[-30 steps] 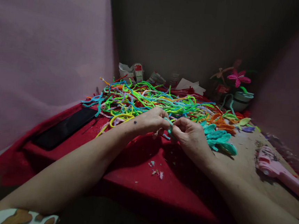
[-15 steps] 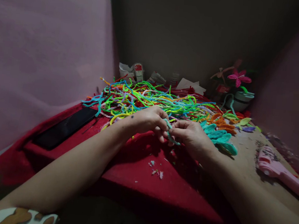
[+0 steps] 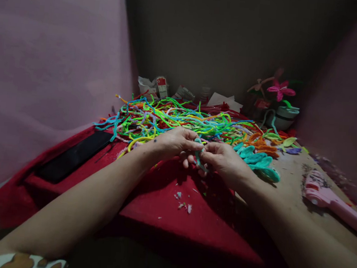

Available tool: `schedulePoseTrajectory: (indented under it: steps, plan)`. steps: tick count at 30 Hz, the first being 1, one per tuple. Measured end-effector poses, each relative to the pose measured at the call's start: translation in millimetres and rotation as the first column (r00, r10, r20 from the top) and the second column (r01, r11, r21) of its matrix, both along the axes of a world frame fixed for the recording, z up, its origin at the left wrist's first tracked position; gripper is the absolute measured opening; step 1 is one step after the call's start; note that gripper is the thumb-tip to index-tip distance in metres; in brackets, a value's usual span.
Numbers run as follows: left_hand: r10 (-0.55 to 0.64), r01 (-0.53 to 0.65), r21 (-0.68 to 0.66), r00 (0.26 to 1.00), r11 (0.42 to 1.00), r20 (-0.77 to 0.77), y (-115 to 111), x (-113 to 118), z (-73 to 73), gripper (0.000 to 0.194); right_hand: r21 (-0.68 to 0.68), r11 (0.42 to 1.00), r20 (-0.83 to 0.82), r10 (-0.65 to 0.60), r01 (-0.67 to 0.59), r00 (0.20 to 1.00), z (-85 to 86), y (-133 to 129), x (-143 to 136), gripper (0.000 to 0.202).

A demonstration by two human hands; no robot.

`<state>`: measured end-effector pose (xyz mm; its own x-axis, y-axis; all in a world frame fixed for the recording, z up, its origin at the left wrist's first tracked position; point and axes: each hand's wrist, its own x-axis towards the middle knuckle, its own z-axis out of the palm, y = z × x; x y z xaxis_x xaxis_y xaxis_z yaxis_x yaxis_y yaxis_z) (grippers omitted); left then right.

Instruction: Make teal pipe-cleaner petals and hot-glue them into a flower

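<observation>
A teal pipe cleaner (image 3: 198, 155), bent into a narrow loop, is pinched between both hands over the red cloth (image 3: 166, 199). My left hand (image 3: 180, 144) grips its upper part between thumb and fingers. From the other side, my right hand (image 3: 218, 156) closes thumb and finger on its middle; the exact hold is partly hidden. Just right of my right hand lie several teal petal shapes (image 3: 257, 159) of the same fuzzy material. Behind both hands spreads a tangled heap of coloured pipe cleaners (image 3: 173, 119).
A black phone (image 3: 75, 156) lies at the left. At the right rests a pink glue gun (image 3: 326, 195) on bare board. Orange petal shapes (image 3: 260, 143) sit beyond the teal ones. A pot (image 3: 286, 118) and a pink flower (image 3: 281, 90) stand at the back right. Fluff scraps (image 3: 187, 208) dot the cloth.
The teal loop has become narrower and hangs more upright between the fingers. Both hands stay close together, and the whole view has shifted slightly.
</observation>
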<state>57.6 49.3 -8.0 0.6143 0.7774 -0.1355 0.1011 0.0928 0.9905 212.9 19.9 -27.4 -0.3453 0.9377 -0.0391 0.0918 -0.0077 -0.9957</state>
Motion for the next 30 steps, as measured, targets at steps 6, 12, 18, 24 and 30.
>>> schedulePoseTrajectory:
  steps: [6,12,18,24,30]
  plan:
    - [0.051,-0.046,0.109,0.998,0.993,-0.036,-2.6,2.3,-1.4,0.013,-0.135,0.99,-0.145,-0.049,0.03,0.988,-4.1,1.4,1.1,0.01]
    - [0.071,-0.046,0.159,0.986,0.986,-0.153,-5.0,3.2,3.5,0.005,-0.204,0.979,-0.157,-0.053,0.02,0.986,-8.3,3.0,2.7,0.007]
    - [0.078,-0.059,0.14,0.987,0.988,-0.138,-5.3,1.7,5.2,0.004,-0.229,0.972,-0.249,0.003,-0.061,0.969,-7.0,3.1,4.2,0.009]
    - [0.073,-0.058,0.124,0.99,0.991,-0.117,-7.3,1.6,7.3,0.006,-0.244,0.97,-0.231,-0.05,-0.008,0.972,-3.6,0.2,1.5,0.01]
    - [0.096,-0.093,0.055,0.995,0.994,-0.039,-4.8,1.0,2.5,0.015,-0.131,0.991,-0.102,-0.043,0.029,0.994,-0.2,-3.9,-2.3,0.016]
